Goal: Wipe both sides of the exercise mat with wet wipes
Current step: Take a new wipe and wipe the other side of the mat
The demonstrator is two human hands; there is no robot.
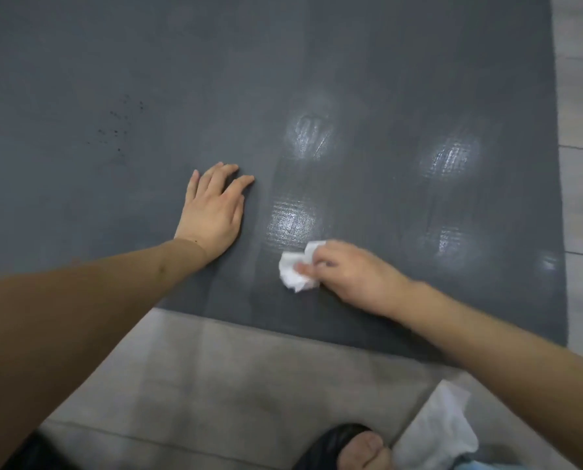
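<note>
A dark grey exercise mat [215, 79] lies flat on the floor and fills most of the view. My right hand [351, 276] grips a crumpled white wet wipe [293, 273] and presses it on the mat near its front edge. My left hand [212, 208] rests flat on the mat with fingers spread, to the left of the wipe. Wet shiny patches [310, 134] show on the mat beyond and to the right of the wipe. Small dark specks [117, 127] dot the mat to the left.
Light grey floor tiles [232, 378] lie in front of the mat and along its right side. A white wipe or packet [436, 432] lies on the floor at the bottom right, beside a foot in a black slipper [344, 446].
</note>
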